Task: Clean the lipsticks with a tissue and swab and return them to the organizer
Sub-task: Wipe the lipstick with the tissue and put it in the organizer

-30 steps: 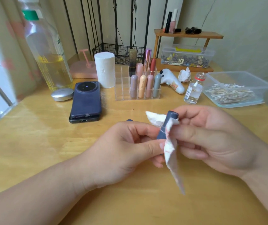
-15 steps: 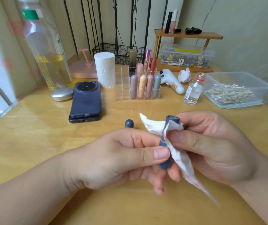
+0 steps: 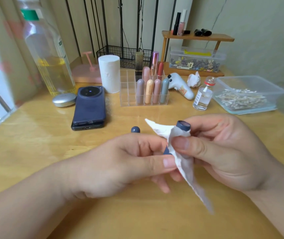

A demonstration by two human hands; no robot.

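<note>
Mid-task view, centre of the frame. An uncapped blue lipstick (image 3: pixel 183 125) is held upright above the table (image 3: pixel 34 144) between both hands, with its open top facing the camera. The left hand (image 3: pixel 120 163) is curled, thumb and fingers pinching the lower end of the tube. The right hand (image 3: pixel 223 152) is also curled, and its thumb presses a stained tissue (image 3: pixel 187 169) against the upper barrel while the fingers close behind. The loose tail of the tissue hangs toward the lower right. The cap (image 3: pixel 135 129) is set on the table just left of the hands, apart from them. In the upper centre, the organizer (image 3: pixel 128 90) is seen with a front row of four capped lipsticks (image 3: pixel 149 91) and several more behind; its left compartments are vacant. Swabs (image 3: pixel 239 98) lie in a tub at the upper right, beside a small bottle (image 3: pixel 202 97). The wiping stage for this tube is judged to be under way. Swabbing, recapping and return to a slot are judged to remain. It cannot be told which of the stored lipsticks are already cleaned.
</note>
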